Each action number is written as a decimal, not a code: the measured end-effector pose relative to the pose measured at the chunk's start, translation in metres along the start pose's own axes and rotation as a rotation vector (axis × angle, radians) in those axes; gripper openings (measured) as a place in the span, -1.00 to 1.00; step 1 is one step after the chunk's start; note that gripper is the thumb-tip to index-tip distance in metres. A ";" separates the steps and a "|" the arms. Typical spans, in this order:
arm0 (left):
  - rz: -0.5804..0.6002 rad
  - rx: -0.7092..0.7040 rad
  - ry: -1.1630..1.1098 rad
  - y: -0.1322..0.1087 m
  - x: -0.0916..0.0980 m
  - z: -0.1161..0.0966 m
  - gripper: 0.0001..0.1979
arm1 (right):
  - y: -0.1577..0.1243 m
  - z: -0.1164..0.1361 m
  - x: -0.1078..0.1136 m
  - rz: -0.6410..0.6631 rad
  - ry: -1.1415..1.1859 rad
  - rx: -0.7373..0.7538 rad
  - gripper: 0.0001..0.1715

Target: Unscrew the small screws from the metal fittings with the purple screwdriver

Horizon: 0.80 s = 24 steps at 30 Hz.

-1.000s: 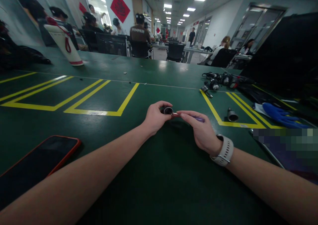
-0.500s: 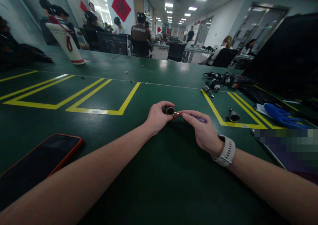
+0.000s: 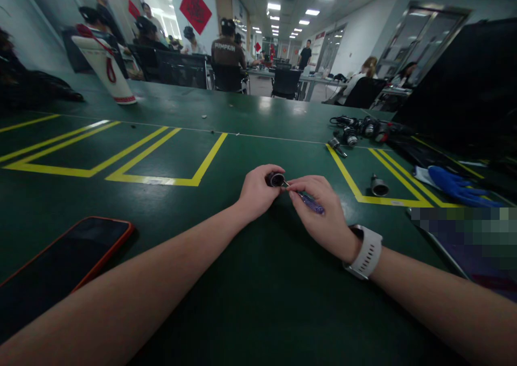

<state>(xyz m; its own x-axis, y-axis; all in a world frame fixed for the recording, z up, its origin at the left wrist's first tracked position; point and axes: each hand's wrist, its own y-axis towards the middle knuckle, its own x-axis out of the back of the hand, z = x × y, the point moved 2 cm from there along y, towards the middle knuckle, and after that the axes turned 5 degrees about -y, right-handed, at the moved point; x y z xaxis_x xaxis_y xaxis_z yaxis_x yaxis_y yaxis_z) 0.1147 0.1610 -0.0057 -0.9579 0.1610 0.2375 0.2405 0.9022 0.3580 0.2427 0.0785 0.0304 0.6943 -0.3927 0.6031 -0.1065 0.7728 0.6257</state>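
Observation:
My left hand [image 3: 259, 190] is closed around a small dark cylindrical metal part [image 3: 277, 179], its round open end turned toward me and to the right. Between the fingers of my right hand [image 3: 321, 207] is a screwdriver [image 3: 312, 202] with a translucent purple handle. Its thin metal shaft points up and left to the rim of the part; whether the tip touches inside, I cannot tell. Both hands are just above the green table [image 3: 258, 301]. A pale watch is on my right wrist.
A phone in an orange case [image 3: 81, 258] lies at left. Toward the right are a metal socket-like piece [image 3: 379, 185], several dark metal parts [image 3: 350, 135], a blue glove [image 3: 456, 184] and a dark flat object [image 3: 452, 247]. A white cup-shaped container [image 3: 107, 69] stands far left. People sit beyond the table.
My right hand has drawn in toward the left hand and turned, so the screwdriver's handle now slants more downward. The left hand and the metal part have barely moved.

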 end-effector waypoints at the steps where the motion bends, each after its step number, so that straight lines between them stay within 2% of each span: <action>1: 0.006 -0.010 0.021 0.000 0.000 0.001 -0.66 | 0.000 -0.001 0.000 0.004 -0.001 -0.021 -0.84; 4: 0.024 -0.011 0.055 0.000 0.001 0.002 -0.67 | 0.001 -0.008 -0.001 0.012 0.102 -0.177 -0.87; 7: 0.018 0.019 0.055 0.000 0.003 0.000 -0.67 | 0.001 -0.019 -0.005 0.018 0.336 -0.368 -0.87; 11: -0.003 0.025 0.052 0.000 0.004 -0.001 -0.66 | 0.000 -0.026 -0.010 -0.010 0.557 -0.479 -0.88; 15: -0.038 0.016 0.026 0.000 0.005 0.000 -0.67 | -0.001 -0.024 -0.009 0.018 0.512 -0.417 -0.84; 21: -0.032 -0.053 0.098 -0.001 0.004 0.001 -0.68 | -0.001 -0.007 -0.002 0.035 0.169 -0.206 -0.84; 24: -0.032 -0.097 0.121 -0.002 0.004 0.003 -0.69 | 0.000 -0.006 -0.002 0.049 0.149 -0.220 -0.84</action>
<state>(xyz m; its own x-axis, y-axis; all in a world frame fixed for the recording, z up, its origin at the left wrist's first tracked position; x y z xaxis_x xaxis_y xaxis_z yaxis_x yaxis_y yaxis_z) 0.1103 0.1613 -0.0080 -0.9409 0.0783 0.3296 0.2299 0.8622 0.4514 0.2453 0.0824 0.0259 0.7909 -0.2873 0.5403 0.0033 0.8849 0.4657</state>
